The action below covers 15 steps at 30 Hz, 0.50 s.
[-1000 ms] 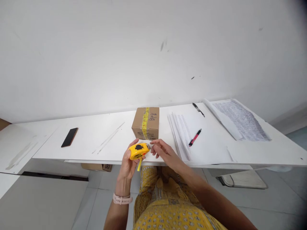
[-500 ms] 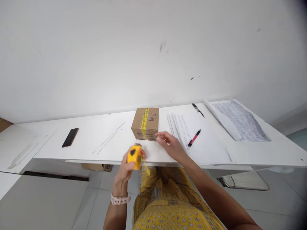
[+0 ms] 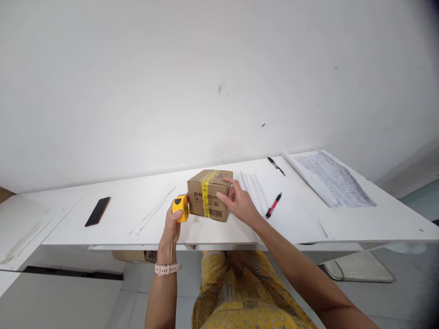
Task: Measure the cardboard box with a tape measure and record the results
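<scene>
A small cardboard box (image 3: 207,196) with a yellow tape strip stands near the front edge of the white table (image 3: 137,219). My right hand (image 3: 236,201) grips the box's right side, thumb on the front face and fingers over the top corner. My left hand (image 3: 174,219) holds a yellow tape measure (image 3: 180,208) right against the box's left side. A pale watch sits on my left wrist.
A dark phone (image 3: 98,211) lies at the table's left. Right of the box lie sheets of paper (image 3: 274,201) with a red pen (image 3: 273,205), a black pen (image 3: 276,166) and a printed sheet (image 3: 329,178) further back. A wall stands close behind.
My right hand left the tape measure, reached the box and took hold of its right side. My left hand brought the tape measure up to the box's left side. The box now sits nearer.
</scene>
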{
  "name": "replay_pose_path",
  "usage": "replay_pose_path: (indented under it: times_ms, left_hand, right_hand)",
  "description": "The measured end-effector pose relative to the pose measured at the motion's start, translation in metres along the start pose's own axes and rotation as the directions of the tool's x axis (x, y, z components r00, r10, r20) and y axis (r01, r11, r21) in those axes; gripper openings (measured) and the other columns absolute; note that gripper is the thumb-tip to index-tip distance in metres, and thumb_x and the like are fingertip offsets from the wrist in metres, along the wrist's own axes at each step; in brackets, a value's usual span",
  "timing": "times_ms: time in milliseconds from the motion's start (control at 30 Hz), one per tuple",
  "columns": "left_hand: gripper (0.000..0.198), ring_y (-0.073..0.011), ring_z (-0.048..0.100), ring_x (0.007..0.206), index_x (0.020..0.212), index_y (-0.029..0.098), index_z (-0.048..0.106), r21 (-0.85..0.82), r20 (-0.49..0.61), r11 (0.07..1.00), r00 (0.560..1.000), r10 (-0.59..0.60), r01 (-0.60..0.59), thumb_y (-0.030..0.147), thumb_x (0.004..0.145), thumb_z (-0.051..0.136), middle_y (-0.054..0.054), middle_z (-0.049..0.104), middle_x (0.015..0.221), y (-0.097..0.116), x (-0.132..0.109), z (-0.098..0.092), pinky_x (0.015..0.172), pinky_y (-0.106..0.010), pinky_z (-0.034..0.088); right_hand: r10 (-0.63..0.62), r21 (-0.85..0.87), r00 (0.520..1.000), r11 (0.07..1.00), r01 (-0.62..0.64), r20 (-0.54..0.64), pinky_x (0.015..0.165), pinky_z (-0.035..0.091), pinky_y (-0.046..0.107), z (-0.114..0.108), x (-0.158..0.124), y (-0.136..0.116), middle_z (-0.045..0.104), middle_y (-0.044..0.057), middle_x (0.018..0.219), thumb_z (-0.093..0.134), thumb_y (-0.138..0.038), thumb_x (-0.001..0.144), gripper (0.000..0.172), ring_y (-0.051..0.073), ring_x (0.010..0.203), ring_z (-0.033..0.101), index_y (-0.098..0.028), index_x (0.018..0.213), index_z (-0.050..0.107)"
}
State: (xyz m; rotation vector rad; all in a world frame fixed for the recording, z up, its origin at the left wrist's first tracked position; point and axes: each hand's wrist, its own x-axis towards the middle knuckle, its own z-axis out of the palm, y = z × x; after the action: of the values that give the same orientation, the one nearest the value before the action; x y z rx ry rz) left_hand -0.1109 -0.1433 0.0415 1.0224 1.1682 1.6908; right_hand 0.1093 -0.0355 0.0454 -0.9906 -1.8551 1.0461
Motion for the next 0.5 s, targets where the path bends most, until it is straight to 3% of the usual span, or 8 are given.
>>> replay_pose_path:
  times_ms: [67,167,233,333,500]
  left_hand:
    - [0.057,-0.0295,0.057,0.119,0.12,0.017,0.066,0.012,0.037,1.0,0.999,0.011,-0.011,0.044,0.071,0.072,-0.012,0.065,0.129,0.009,-0.003,0.005,0.104,-0.041,0.04]
    - [0.057,-0.029,0.057,0.118,0.118,0.018,0.066,0.033,0.03,0.997,0.997,0.074,-0.075,0.046,0.069,0.073,-0.012,0.064,0.128,0.019,-0.007,0.016,0.101,-0.04,0.042]
    - [0.061,-0.028,0.061,0.109,0.119,0.019,0.064,0.018,0.073,0.993,0.99,0.118,-0.12,0.048,0.067,0.075,-0.012,0.066,0.122,0.025,-0.008,0.028,0.093,-0.038,0.046]
    - [0.068,-0.024,0.064,0.088,0.124,0.021,0.058,-0.04,0.226,0.995,0.97,0.094,-0.087,0.05,0.065,0.078,-0.011,0.065,0.115,0.033,-0.003,0.047,0.078,-0.036,0.049]
    - [0.075,-0.0165,0.058,0.076,0.129,0.024,0.052,-0.034,0.351,0.999,0.936,0.026,-0.015,0.039,0.063,0.084,-0.008,0.064,0.11,0.032,0.019,0.072,0.069,-0.029,0.045]
  right_hand:
    - [-0.022,-0.112,0.993,0.994,0.009,-0.116,0.069,0.045,0.038,-0.007,0.007,-0.004,0.057,0.002,0.078,0.054,-0.06,0.087,0.051,0.023,0.075,0.056,-0.025,0.124,0.055]
    - [-0.208,-0.219,0.942,0.964,0.152,-0.262,0.088,0.045,0.047,-0.012,0.023,-0.003,0.06,0.011,0.11,0.058,-0.054,0.085,0.036,0.031,0.107,0.053,-0.024,0.105,0.062]
    - [-0.316,-0.186,0.926,0.942,0.28,-0.208,0.098,0.041,0.048,-0.012,0.035,-0.003,0.058,0.011,0.123,0.053,-0.045,0.09,0.028,0.03,0.117,0.05,-0.024,0.106,0.061]
    - [-0.393,-0.078,0.916,0.919,0.387,-0.079,0.098,0.041,0.044,-0.009,0.052,-0.007,0.064,0.008,0.116,0.041,-0.03,0.095,0.027,0.025,0.109,0.056,-0.025,0.111,0.061]
    - [-0.462,-0.056,0.883,0.887,0.459,-0.078,0.099,0.039,0.044,-0.006,0.067,-0.012,0.066,0.007,0.114,0.036,-0.018,0.091,0.034,0.024,0.107,0.057,-0.024,0.092,0.07]
